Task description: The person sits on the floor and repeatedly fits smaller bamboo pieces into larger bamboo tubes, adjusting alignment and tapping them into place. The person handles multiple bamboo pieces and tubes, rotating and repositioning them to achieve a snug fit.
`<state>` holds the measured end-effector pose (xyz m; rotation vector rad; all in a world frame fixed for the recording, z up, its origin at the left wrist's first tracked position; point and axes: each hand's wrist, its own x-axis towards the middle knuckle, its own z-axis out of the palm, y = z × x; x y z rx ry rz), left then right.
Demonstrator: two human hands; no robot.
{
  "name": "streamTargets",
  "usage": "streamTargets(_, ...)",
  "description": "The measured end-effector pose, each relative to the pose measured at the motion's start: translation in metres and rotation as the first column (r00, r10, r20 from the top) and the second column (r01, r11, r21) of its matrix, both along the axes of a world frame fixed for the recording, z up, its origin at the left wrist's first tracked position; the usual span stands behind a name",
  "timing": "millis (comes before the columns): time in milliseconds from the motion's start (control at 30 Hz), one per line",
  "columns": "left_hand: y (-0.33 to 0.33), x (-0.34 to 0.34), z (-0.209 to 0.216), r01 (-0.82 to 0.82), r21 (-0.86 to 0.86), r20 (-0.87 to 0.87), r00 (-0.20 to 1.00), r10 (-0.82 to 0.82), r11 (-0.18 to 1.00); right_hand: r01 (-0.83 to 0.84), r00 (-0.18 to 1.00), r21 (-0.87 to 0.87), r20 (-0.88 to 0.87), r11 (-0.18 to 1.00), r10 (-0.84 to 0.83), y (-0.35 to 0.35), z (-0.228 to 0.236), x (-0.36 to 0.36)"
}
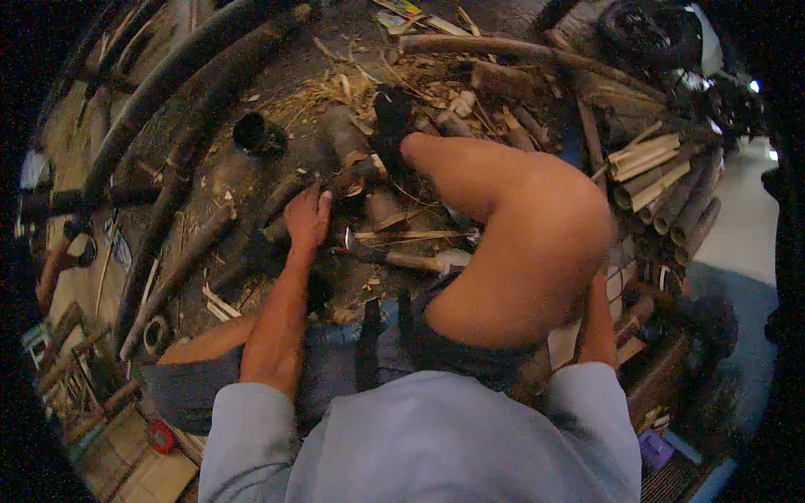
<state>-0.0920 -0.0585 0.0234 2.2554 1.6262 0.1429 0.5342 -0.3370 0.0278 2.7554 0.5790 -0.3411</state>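
My left hand (308,220) reaches forward over the littered ground, back of the hand up. Its fingers curl down onto a short dark brown piece of wood (356,173), partly hiding their grip. Beside it, to the right, lies a tool with a curved metal head and a wooden handle (411,261). Another short dark length (281,199) lies against the left side of the hand. My right forearm (598,323) passes behind my raised right knee, which hides the right hand and whatever it touches.
Long curved bamboo poles (180,67) lie at the left. Split and cut bamboo lengths (646,163) are stacked at the right. A dark round tin (256,134) sits beyond my left hand. Pale shavings (335,88) cover the far ground. A red ring (161,436) lies lower left.
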Motion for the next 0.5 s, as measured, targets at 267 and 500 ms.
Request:
streamTargets(267,0.007,-0.001,-0.020,-0.072,-0.017,0.047,0.996,0.073,0.997,-0.024,0.967,0.498,0.230,0.867,-0.105,-0.075,0.024,-0.030)
streamTargets(500,0.024,0.052,0.050,-0.203,0.091,0.511,0.850,0.130,0.975,-0.418,0.841,0.833,0.506,0.364,-0.193,-0.038,0.238,-0.062)
